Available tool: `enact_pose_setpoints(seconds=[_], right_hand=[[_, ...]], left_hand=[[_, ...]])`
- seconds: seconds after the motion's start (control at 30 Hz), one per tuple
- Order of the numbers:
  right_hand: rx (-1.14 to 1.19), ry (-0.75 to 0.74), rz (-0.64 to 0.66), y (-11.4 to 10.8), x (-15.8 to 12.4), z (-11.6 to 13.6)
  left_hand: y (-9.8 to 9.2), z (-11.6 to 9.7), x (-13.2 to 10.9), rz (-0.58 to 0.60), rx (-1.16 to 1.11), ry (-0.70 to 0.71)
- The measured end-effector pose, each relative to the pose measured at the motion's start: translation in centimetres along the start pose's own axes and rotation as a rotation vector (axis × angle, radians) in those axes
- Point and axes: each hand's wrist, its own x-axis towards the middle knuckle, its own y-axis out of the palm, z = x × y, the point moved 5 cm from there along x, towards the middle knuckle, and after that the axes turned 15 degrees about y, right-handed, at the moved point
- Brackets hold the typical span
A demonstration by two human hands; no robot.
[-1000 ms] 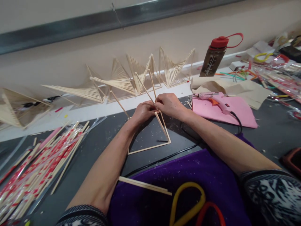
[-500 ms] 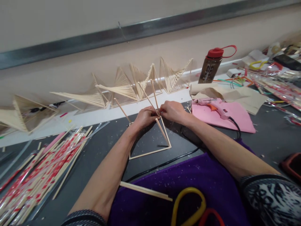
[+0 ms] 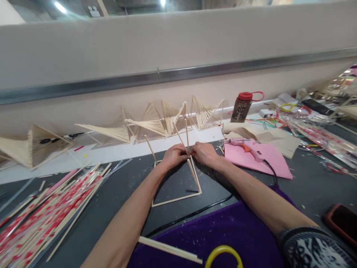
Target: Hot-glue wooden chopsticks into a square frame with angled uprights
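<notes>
A square frame of thin wooden sticks (image 3: pixel 177 200) lies on the dark table, with several sticks rising from its corners. At its far right corner, my left hand (image 3: pixel 176 155) and my right hand (image 3: pixel 204 153) meet, nearly touching. Both sets of fingers are pinched around the base of the upright sticks (image 3: pixel 187 133) there. The fingertips partly hide the joint. One more stick (image 3: pixel 150 148) slants up at the far left corner, and another (image 3: pixel 193 175) leans from the near right corner.
Stick models (image 3: pixel 149 121) line the wall. A pink glue gun (image 3: pixel 252 148) lies on pink cloth (image 3: pixel 273 165), near a bottle (image 3: pixel 240 108). Bagged sticks (image 3: pixel 64 208) lie left. In front are purple cloth (image 3: pixel 223 230), loose sticks (image 3: pixel 170 250) and yellow scissor handles (image 3: pixel 224 253); a phone (image 3: pixel 341 223) sits right.
The camera view has tilted upward, so the table appears lower and more wall and some ceiling lights show. My hands remain pinched at the same corner of the frame.
</notes>
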Motion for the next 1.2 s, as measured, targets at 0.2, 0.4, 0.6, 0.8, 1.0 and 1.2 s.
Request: enact_pose_setpoints(seconds=[0.2, 0.4, 0.6, 0.8, 1.0, 1.2], right_hand=[[-0.049, -0.004, -0.012, 0.4, -0.3, 0.7], [-0.059, 0.022, -0.001, 0.4, -0.3, 0.6], [-0.071, 0.088, 0.018, 0.2, -0.3, 0.3], [-0.091, 0.171, -0.026, -0.3, -0.2, -1.4], [-0.032, 0.277, -0.234, -3.0, -0.2, -3.4], [0.201, 0.342, -0.406, -6.3, 0.1, -6.2]], left_hand=[[0.0, -0.3, 0.1, 0.056, 0.058, 0.053], [0.0, -0.7, 0.2, 0.088, 0.055, 0.07], [0.1, -0.7, 0.4, 0.097, 0.042, 0.096], [0.2, -0.8, 0.5, 0.11, 0.063, 0.124], [-0.1, -0.9, 0.2, 0.053, 0.008, 0.057], [0.1, -0.2, 0.0, 0.012, -0.1, -0.007]])
